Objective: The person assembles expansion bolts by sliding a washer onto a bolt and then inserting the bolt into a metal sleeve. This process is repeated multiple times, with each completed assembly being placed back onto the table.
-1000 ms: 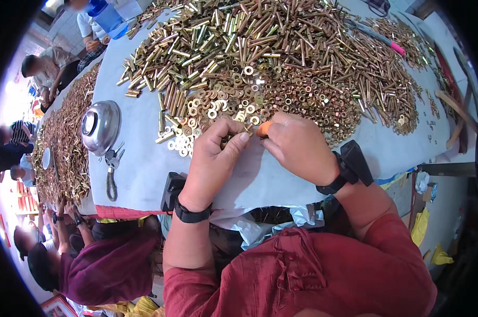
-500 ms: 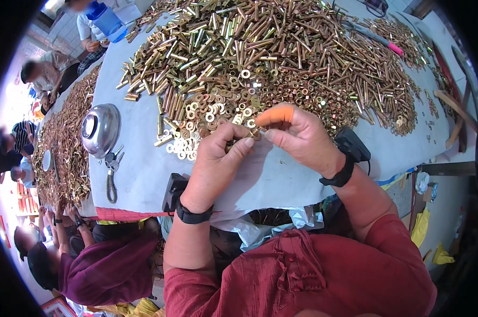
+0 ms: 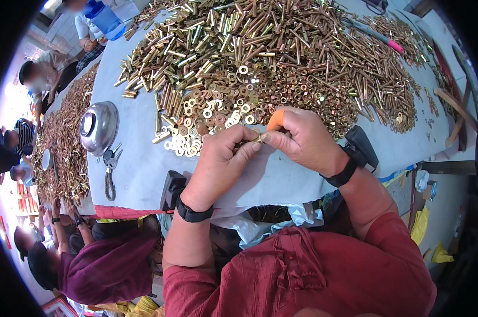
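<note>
My left hand is closed, thumb and fingers pinching a small gold-coloured metal part that is mostly covered by the fingertips. Meeting it from the other side, my right hand is also closed, its thumb pressed at the part's end. An orange cover wraps the right forefinger. Just beyond the hands lie a heap of flat gold washers and a spread of small hex nuts. Farther back rises a big pile of gold metal tubes.
An upturned steel bowl and a bunch of keys lie on the grey cover at left. A pink-handled tool rests at the far right. A blue jug stands far left. Several people sit around another parts pile.
My right forefinger has drawn back and bent upward from the metal part, while the thumb stays against it. Both hands have shifted slightly nearer to me.
</note>
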`<action>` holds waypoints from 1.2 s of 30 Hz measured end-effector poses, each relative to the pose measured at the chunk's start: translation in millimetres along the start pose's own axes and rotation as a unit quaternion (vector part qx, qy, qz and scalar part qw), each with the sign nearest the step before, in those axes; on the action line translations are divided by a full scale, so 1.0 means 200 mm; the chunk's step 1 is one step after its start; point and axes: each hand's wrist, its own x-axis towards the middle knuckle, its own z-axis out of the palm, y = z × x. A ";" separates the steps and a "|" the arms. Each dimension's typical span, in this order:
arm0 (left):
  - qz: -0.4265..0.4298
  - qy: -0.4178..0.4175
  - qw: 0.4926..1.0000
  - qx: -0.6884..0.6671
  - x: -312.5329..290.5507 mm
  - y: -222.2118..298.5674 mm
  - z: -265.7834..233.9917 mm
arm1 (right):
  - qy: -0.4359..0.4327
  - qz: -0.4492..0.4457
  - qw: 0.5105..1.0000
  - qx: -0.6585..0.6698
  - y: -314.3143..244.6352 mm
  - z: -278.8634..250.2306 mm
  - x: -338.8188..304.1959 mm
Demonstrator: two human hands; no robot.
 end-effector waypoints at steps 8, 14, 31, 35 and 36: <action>-0.012 0.031 0.997 -0.066 0.00 -0.01 0.02 | 0.015 0.104 0.976 0.190 0.00 0.04 -0.02; -0.032 0.089 0.994 -0.061 0.01 0.01 0.05 | 0.024 0.142 0.917 0.372 -0.02 0.02 -0.01; -0.070 -0.070 0.994 -0.042 -0.02 0.03 -0.02 | 0.101 0.119 0.987 0.037 0.04 -0.19 -0.01; -0.077 -0.193 0.971 -0.116 -0.04 0.12 0.00 | 0.227 0.111 0.920 -0.298 0.22 -0.36 -0.04; -0.137 -0.152 0.973 -0.109 -0.02 0.12 0.01 | 0.216 0.098 0.919 -0.314 0.28 -0.35 -0.04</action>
